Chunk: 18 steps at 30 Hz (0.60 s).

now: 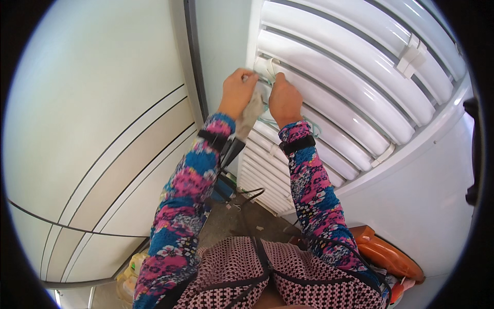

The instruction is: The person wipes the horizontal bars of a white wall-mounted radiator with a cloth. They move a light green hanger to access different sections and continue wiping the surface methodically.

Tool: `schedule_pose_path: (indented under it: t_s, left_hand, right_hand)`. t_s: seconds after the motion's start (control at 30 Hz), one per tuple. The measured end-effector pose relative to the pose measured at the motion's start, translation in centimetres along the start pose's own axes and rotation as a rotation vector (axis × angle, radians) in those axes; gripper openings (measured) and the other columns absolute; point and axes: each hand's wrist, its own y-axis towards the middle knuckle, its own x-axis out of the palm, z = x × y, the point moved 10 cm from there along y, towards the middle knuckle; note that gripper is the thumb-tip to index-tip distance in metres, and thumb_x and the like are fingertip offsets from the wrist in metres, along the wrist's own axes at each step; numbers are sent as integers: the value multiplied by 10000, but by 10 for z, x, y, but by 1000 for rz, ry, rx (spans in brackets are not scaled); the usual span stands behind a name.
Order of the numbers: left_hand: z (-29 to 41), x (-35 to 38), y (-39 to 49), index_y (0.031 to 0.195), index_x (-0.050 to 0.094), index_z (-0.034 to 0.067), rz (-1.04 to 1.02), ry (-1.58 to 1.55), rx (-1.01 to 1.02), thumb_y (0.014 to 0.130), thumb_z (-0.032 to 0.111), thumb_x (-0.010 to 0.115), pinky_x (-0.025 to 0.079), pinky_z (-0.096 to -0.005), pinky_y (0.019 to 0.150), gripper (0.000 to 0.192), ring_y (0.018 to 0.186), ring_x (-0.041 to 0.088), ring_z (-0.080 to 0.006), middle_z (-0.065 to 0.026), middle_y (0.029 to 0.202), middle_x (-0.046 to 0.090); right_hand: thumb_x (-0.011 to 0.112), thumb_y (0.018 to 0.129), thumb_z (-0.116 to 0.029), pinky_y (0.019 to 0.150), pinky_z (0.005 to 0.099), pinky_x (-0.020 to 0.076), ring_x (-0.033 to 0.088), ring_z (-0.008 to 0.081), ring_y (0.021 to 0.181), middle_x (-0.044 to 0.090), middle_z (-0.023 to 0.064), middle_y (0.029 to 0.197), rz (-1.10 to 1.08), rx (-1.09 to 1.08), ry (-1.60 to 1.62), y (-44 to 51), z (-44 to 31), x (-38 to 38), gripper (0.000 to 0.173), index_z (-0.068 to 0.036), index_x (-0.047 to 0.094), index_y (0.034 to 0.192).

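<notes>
Both my hands are raised before a white tubular radiator (328, 73). My left hand (236, 94) has its fingertips pinched together beside the radiator's left edge; what lies between them is too blurred to tell. A greyish-white cloth-like piece (251, 114) hangs just beneath it. My right hand (286, 99) is closed at a pale green cord (314, 127), which shows on both sides of the hand. Its fingertips are up against a white strap-like hook (271, 67) on one tube. Behind my left wrist, a black tapered object (233, 150) is partly hidden.
A cream panel with dark stripes (100, 116) stands close on the left, edged by a metal frame (189, 58). White clips (411, 58) sit on the radiator tubes. A black cable (252, 193) loops over the floor (227, 220). An orange object (386, 251) lies at lower right.
</notes>
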Motion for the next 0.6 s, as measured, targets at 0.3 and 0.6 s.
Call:
schedule_pose_path:
  t_s: [0.3, 0.6]
  left_hand:
    - [-25, 67, 66, 873, 733, -41, -271, 116, -210, 821, 401, 826, 546, -368, 701, 455, 738, 665, -194, -117, 787, 713]
    - [-19, 67, 66, 839, 704, -2, -113, 119, -147, 791, 289, 819, 542, -355, 681, 316, 704, 659, -217, -112, 766, 699]
  right_hand:
    - [569, 926, -60, 778, 563, 547, 688, 473, 923, 706, 246, 982, -21, 141, 166, -5, 17, 9, 180, -14, 528, 1095]
    - [567, 945, -35, 805, 556, 538, 684, 481, 969, 722, 271, 1021, 6, 322, 363, -20, 42, 21, 222, -15, 571, 1166]
